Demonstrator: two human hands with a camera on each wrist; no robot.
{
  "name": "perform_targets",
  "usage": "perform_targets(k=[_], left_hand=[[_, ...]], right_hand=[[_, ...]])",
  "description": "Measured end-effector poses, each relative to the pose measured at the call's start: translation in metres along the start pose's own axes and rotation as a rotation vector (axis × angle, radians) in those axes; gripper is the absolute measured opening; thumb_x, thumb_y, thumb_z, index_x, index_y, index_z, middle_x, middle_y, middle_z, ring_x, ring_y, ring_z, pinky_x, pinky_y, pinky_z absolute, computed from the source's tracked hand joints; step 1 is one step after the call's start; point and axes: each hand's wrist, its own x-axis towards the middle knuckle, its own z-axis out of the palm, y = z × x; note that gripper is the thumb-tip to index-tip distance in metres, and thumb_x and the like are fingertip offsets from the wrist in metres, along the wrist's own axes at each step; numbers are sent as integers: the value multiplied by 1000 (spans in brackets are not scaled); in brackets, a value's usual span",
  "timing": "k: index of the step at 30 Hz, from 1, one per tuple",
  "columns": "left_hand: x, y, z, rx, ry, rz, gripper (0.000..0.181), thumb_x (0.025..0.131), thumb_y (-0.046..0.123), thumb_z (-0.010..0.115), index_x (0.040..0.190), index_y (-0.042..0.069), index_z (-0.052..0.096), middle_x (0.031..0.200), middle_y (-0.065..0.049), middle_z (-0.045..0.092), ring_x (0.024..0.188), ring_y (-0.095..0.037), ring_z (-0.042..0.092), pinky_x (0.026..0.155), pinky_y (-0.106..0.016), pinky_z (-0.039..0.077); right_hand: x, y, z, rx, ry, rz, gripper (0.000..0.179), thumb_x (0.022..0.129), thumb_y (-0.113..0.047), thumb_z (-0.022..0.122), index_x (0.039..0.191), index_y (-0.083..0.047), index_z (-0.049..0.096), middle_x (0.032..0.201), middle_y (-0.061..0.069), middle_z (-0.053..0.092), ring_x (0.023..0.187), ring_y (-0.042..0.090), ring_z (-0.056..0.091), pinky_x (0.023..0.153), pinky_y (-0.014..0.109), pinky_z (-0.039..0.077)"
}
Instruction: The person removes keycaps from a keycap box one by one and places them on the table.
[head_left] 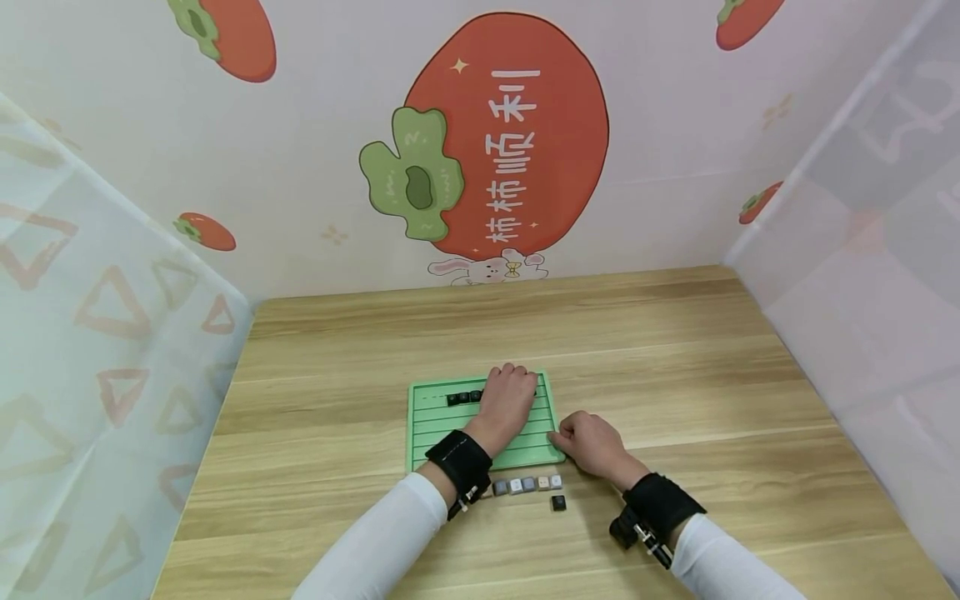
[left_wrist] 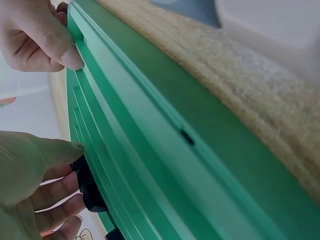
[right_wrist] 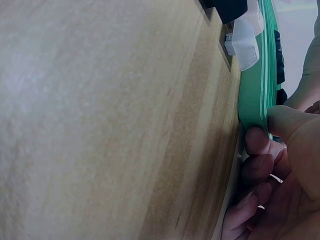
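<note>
A green tray [head_left: 442,429] with ridged rows lies on the wooden table. Several black keycaps [head_left: 463,397] line its far row, partly hidden by my left hand [head_left: 508,404]. In the left wrist view, the thumb and fingers of the left hand [left_wrist: 30,175] close around black keycaps [left_wrist: 90,192] at that row. At the tray's near right corner, my right hand [head_left: 596,446] pinches the rim. The right wrist view shows its thumb on top of the green tray [right_wrist: 252,107] and the curled fingers [right_wrist: 257,167] of that hand low at the side.
In front of the tray stands a row of grey, white and beige keycaps [head_left: 528,484], partly covered by the left wrist. One black keycap [head_left: 558,502] sits apart, nearer to me. The wooden table [head_left: 315,417] meets a printed backdrop [head_left: 315,167] behind and at both sides.
</note>
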Motion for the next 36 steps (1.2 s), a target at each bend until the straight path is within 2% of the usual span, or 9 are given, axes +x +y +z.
perform_targets(k=[11, 16, 26, 36], left_hand=[[2, 1, 2, 27, 30, 23, 13, 97, 10, 66, 99, 18, 75, 97, 1, 73, 93, -20, 66, 85, -36, 53], [2, 2, -1, 43, 45, 32, 12, 98, 11, 65, 101, 18, 74, 98, 0, 72, 94, -20, 67, 86, -37, 53], [-6, 3, -7, 33, 102, 52, 11, 99, 13, 64, 98, 18, 74, 90, 0, 72, 85, -18, 66, 75, -33, 51], [-14, 7, -15, 44, 137, 84, 9, 98, 15, 65, 95, 18, 73, 87, 2, 70, 81, -16, 65, 72, -30, 50]], right_hand=[[0, -1, 0, -3, -6, 10, 53, 95, -22, 69, 54, -18, 36, 51, -8, 31, 49, 8, 32, 52, 21, 22], [-1, 0, 1, 8, 11, -14, 53, 94, -21, 70, 53, -19, 35, 51, -9, 29, 48, 7, 30, 51, 20, 21], [-1, -2, -1, 20, -9, 0, 53, 95, -21, 69, 54, -18, 35, 52, -8, 29, 49, 8, 31, 52, 20, 20], [-1, -1, -1, 24, -12, -6, 53, 96, -21, 68, 54, -18, 35, 52, -8, 29, 48, 8, 29, 52, 20, 20]])
